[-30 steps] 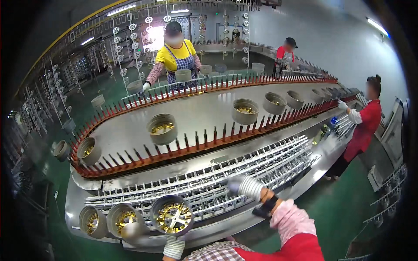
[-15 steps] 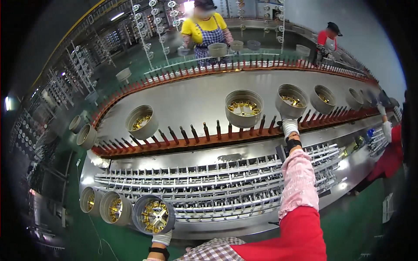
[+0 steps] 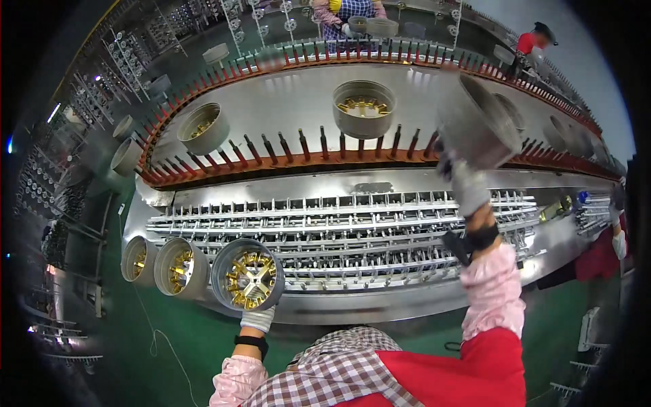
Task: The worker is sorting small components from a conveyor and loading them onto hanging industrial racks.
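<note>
My gloved left hand (image 3: 258,319), at the lower left, holds a grey drum-shaped part (image 3: 218,275) from below. Inside that part is a ring of gold pieces around a silver cross. My gloved right hand (image 3: 468,186), smeared by motion, is at the underside of another grey drum-shaped part (image 3: 478,125). This one is tilted and blurred above the red spindles (image 3: 305,146); its inside is hidden. Farther left, a similar part (image 3: 363,124) with gold pieces sits over the spindle row.
Two more gold-filled drums (image 3: 163,266) are left of my left hand. Rows of silver racks (image 3: 305,224) lie on the metal table (image 3: 339,305) before me. Another drum (image 3: 203,129) stands along the curved spindle line. Co-workers are across the line (image 3: 352,10) and at right (image 3: 600,251).
My right hand and the drum at it have come nearer, and the drum has tipped sideways. My left hand still holds its drum. The whole view has tilted downward.
</note>
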`<state>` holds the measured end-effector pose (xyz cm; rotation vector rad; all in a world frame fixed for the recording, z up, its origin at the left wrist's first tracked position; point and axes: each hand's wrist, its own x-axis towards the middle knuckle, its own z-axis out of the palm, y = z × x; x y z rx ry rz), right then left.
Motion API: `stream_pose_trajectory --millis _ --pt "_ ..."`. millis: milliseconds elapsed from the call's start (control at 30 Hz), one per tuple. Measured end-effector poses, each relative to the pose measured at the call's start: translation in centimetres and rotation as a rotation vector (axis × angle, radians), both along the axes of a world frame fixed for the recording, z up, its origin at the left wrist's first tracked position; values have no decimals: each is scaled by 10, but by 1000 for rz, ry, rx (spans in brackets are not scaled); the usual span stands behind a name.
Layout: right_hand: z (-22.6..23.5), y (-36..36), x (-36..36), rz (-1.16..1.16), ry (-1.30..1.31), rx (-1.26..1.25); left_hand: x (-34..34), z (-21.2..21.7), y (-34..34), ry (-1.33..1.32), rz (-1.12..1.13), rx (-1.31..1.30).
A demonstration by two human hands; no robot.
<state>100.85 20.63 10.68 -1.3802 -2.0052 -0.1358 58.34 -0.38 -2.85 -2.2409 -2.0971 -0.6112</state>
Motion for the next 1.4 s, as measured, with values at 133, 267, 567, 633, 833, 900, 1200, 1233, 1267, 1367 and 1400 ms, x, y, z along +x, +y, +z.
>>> stream_pose_trajectory --millis 133,267,567,633,833,900,1200,1233,1267,1367,1400 --pt "-28 -107 -45 -140 -42 -400 -11 -11 -1 -7 129 -470" --pt "-100 -154 -91 127 92 46 -3 -10 2 -64 71 -481" --pt "-149 -165 -136 328 442 -576 -29 -58 11 72 -9 -192" --pt "-149 -167 -138 238 308 -498 -29 -60 9 148 -31 -229" --pt "-165 -171 -146 255 471 -441 -26 -51 20 96 -97 8" --pt "-170 -174 -141 210 382 -412 -29 -51 15 220 -143 -95" --pt "-197 -179 -130 217 177 -367 59 -32 -47 -548 234 223" --pt "-200 -178 -127 227 150 -355 77 -25 -48 -775 43 56" --pt "-207 -176 -125 242 120 -337 96 -18 -50 -992 -147 -116" --pt "-210 -163 -113 452 290 -179 158 -5 -40 -1029 -304 -264" --pt "-193 -171 -93 557 164 -354 173 -6 -33 -985 -318 -246"
